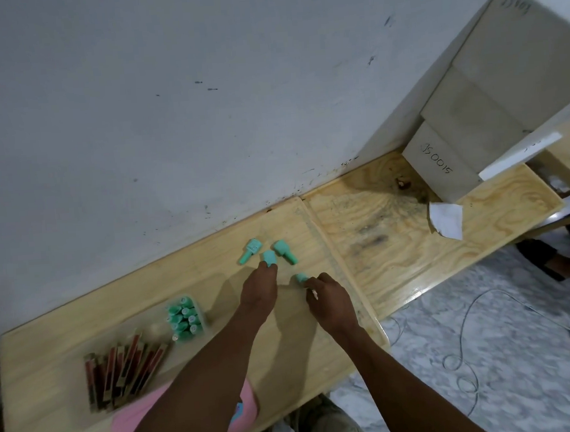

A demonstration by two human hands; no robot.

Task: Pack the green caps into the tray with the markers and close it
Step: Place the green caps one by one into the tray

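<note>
The left hand (259, 290) is reaching forward over the wooden desk (295, 336), its fingertips pinching a green cap (269, 257) that is standing at the far end of the fingers. The right hand (329, 297) is sitting just beside it, to the right, its fingers curled together and gripping another green cap (300, 277), of which only the end is showing past the knuckles. Just beyond the left hand two more green caps are lying on their sides on the desk: one (249, 251) to the left of the pinched cap and one (284, 251) to its right, both close to it but whether they are touching it cannot be told. Nearer the person and to the left, a clear tray (201, 314) is holding a cluster of green caps (183, 319) packed close together. Beside that tray, further left and toward the near edge, a row of red and dark markers (126, 372) is lying fanned out, blurred in the picture. A pink object (251, 400) is lying at the near edge of the desk, partly hidden under the left forearm. Well apart, at the far right end of the desk, pale boxes (442, 167) are stacked against the wall, one bearing handwritten characters, and a torn piece of white paper (447, 219) is lying just in front of them.
</note>
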